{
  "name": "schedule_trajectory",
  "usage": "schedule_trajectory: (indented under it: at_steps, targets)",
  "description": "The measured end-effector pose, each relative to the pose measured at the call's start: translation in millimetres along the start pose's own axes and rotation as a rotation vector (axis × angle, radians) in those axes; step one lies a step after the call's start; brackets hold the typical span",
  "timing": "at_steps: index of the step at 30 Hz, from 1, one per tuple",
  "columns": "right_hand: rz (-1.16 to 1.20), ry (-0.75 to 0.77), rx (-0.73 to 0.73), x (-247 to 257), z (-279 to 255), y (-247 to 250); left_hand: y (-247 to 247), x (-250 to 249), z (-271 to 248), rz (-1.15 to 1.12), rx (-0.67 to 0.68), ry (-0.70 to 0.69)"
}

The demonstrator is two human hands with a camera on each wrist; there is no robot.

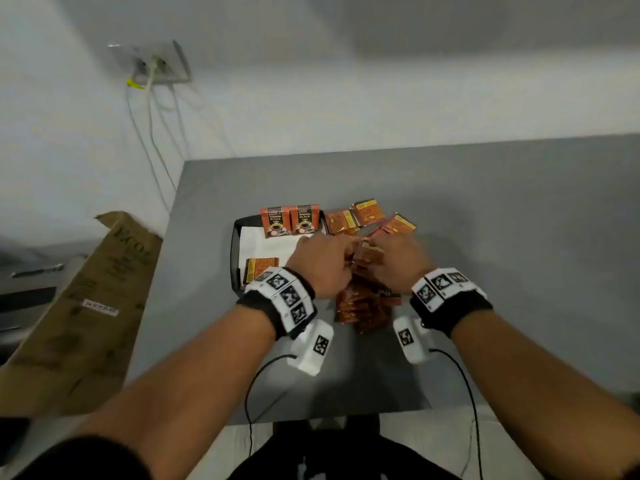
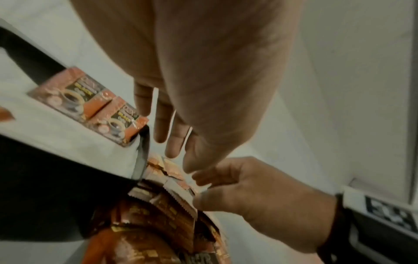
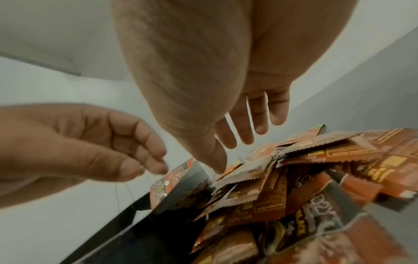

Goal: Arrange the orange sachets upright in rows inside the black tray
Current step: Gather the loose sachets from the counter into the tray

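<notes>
Beside the glossy black tray (image 1: pixel 236 237), both relaxed, empty hands hover over crinkly serrated-edged orange sachets (image 1: pixel 363 304)

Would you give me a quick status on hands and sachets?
Left hand and right hand over loose sachet pile, grip unclear. Two sachets upright in black tray. Nothing blocking.

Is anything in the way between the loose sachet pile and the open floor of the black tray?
Nothing visible blocks it. The sachet pile lies just right of the black tray; two sachets stand at its far edge, leaving the white liner bare.
</notes>
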State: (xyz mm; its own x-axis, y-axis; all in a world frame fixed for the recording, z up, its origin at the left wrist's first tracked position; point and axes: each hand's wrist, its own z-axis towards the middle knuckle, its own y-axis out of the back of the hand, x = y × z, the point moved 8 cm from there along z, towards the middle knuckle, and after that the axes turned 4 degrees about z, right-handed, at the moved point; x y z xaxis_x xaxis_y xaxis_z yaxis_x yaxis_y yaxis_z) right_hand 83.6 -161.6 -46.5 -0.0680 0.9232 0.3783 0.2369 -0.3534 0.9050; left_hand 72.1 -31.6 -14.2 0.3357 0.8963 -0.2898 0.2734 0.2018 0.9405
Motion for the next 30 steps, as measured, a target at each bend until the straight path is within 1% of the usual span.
schedule_trajectory:
  at_steps: [1,3,4,5,7,9,11,14,15,17,19,21,23,25,27,28,30]
  targets:
    - [-0.037,0.003,0.018,0,5,-4,-3,-3,7,0.01,0.022,0.017]
    - [-0.151,0.033,0.068,3,11,-10,-8,-5,21,0.021,0.016,0.045]
    - [-0.155,0.038,0.083,8,8,-13,-7,-8,25,0.025,0.01,0.05]
    - [-0.162,0.055,0.073,10,9,-16,-10,-7,31,0.025,0.024,0.051]
    - [-0.148,0.069,-0.001,8,7,-16,-12,-5,41,0.036,0.042,0.057]
    - [-0.081,0.036,-0.06,2,5,-13,-14,-4,51,0.088,0.058,0.047]
    - [0.052,0.012,-0.114,-6,3,-6,-19,-5,60,0.13,0.095,0.037]
    - [0.31,-0.07,-0.285,-30,-4,22,-30,-10,69,0.256,0.153,0.005]
    - [0.37,-0.108,-0.323,-40,-6,31,-33,-12,70,0.311,0.151,-0.015]
    - [0.457,-0.179,-0.346,-59,-10,44,-34,-18,72,0.354,0.115,-0.047]
    - [0.466,-0.232,-0.337,-74,-13,48,-36,-23,72,0.365,0.106,-0.063]
    - [0.421,-0.248,-0.284,-83,-10,45,-32,-26,72,0.355,0.09,-0.072]
    - [0.378,-0.269,-0.231,-86,-6,39,-24,-27,74,0.281,0.037,-0.068]
    - [0.326,-0.296,-0.207,-90,-1,35,-9,-20,77,0.158,-0.056,-0.01]
    - [0.31,-0.303,-0.168,-90,5,29,-2,-12,77,-0.007,-0.103,0.077]
    - [0.316,-0.309,-0.136,-89,8,25,-1,-11,75,-0.066,-0.089,0.103]
    - [0.318,-0.33,-0.077,-91,13,14,-12,-18,72,-0.13,0.024,0.134]
